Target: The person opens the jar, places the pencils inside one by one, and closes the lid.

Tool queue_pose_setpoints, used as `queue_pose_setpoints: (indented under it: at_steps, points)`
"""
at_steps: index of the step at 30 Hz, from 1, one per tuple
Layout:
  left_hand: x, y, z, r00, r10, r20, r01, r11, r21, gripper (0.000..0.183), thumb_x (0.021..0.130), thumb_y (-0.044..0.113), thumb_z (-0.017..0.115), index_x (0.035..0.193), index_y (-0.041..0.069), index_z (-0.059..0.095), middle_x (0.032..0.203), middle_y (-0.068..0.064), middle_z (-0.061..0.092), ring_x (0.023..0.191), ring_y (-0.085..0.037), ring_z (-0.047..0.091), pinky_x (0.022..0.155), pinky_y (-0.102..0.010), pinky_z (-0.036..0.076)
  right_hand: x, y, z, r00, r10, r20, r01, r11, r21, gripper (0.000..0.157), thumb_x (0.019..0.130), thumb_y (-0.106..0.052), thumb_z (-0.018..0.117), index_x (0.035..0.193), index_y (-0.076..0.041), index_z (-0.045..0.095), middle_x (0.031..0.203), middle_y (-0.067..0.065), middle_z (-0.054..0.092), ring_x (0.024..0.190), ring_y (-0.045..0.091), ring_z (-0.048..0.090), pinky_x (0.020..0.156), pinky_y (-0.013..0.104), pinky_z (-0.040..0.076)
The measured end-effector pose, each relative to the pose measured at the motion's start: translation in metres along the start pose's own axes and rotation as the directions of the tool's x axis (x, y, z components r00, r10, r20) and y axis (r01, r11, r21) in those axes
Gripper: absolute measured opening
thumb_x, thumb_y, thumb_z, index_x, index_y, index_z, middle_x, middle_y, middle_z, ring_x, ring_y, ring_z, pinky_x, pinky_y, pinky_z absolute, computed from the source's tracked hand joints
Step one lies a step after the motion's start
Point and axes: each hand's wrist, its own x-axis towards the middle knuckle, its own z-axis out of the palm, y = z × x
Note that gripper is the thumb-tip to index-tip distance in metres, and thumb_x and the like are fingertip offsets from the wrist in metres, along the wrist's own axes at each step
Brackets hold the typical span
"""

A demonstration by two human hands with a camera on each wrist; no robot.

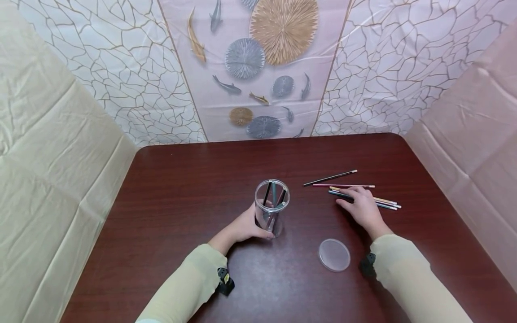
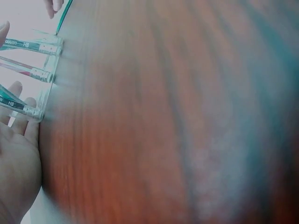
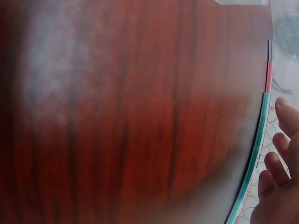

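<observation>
My left hand (image 1: 246, 226) grips a clear plastic cup (image 1: 264, 220) around its side. Several pencils (image 1: 273, 194) stand inside, and their ends rest along the cup's base in the left wrist view, where HB markings (image 2: 29, 45) show. To the right, my right hand (image 1: 361, 208) hovers low over a small group of pencils (image 1: 385, 202) lying on the table. In the right wrist view its fingers (image 3: 278, 170) are loosely bent and apart, beside a teal pencil (image 3: 256, 149). Some of the pencils are hidden under the hand in the head view.
A round clear lid (image 1: 334, 255) lies flat on the dark wooden table (image 1: 181, 193), between both arms. Beyond the right hand lie a black pencil (image 1: 330, 178) and a dark pink pencil (image 1: 343, 185). A patterned curtain (image 1: 258, 89) hangs behind the table's far edge.
</observation>
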Motion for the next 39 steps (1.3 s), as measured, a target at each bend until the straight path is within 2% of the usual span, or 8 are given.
queue_pose_setpoints:
  at_steps: [6,15,24,32,39]
  points:
    - [-0.008,0.025,-0.002,0.999,0.053,0.002,-0.053,0.998,-0.031,0.075,0.065,0.007,0.083,0.126,0.007,0.038,0.118,-0.006,0.056,0.107,-0.014,0.052,0.094,-0.032,0.037,0.000,0.003,0.000,1.000,-0.009,0.011,0.009,0.998,-0.055,0.035,0.079,-0.014,0.073,0.109,0.003,0.066,0.104,0.021,0.055,0.097,0.040,0.046,0.085,0.050,0.033]
    - [0.002,-0.002,0.001,1.000,0.020,-0.014,-0.020,1.000,0.003,0.080,0.063,0.013,0.086,0.126,0.017,0.037,0.122,0.003,0.053,0.109,-0.009,0.050,0.097,-0.029,0.035,0.000,0.005,-0.002,0.999,-0.038,0.024,0.040,0.995,-0.092,0.030,0.080,-0.010,0.072,0.107,0.003,0.067,0.099,0.022,0.058,0.095,0.038,0.049,0.084,0.048,0.032]
    - [0.001,-0.002,0.001,1.000,0.004,-0.013,-0.004,1.000,0.013,0.082,0.063,0.015,0.085,0.128,0.019,0.035,0.117,0.004,0.055,0.108,-0.009,0.051,0.097,-0.031,0.035,0.002,0.005,-0.002,0.996,-0.036,0.081,0.043,0.996,-0.084,0.019,0.082,-0.008,0.069,0.098,0.003,0.067,0.098,0.022,0.060,0.094,0.040,0.050,0.084,0.049,0.034]
    - [0.002,-0.006,0.002,1.000,0.006,-0.006,-0.006,1.000,0.002,0.083,0.063,0.013,0.085,0.128,0.018,0.034,0.116,0.003,0.056,0.107,-0.009,0.051,0.096,-0.031,0.035,0.000,0.007,0.002,0.990,-0.057,0.131,0.069,0.993,-0.094,0.006,0.084,-0.007,0.066,0.085,-0.002,0.064,0.083,0.012,0.060,0.085,0.034,0.053,0.080,0.048,0.039]
    - [0.002,-0.007,0.003,1.000,0.009,-0.009,-0.009,1.000,0.003,0.082,0.062,0.014,0.085,0.127,0.019,0.035,0.119,0.004,0.054,0.108,-0.009,0.051,0.096,-0.031,0.035,-0.001,0.001,0.001,0.994,-0.029,0.101,0.033,0.999,-0.037,0.008,0.089,-0.008,0.061,0.086,-0.001,0.063,0.085,0.014,0.058,0.089,0.035,0.051,0.084,0.049,0.036]
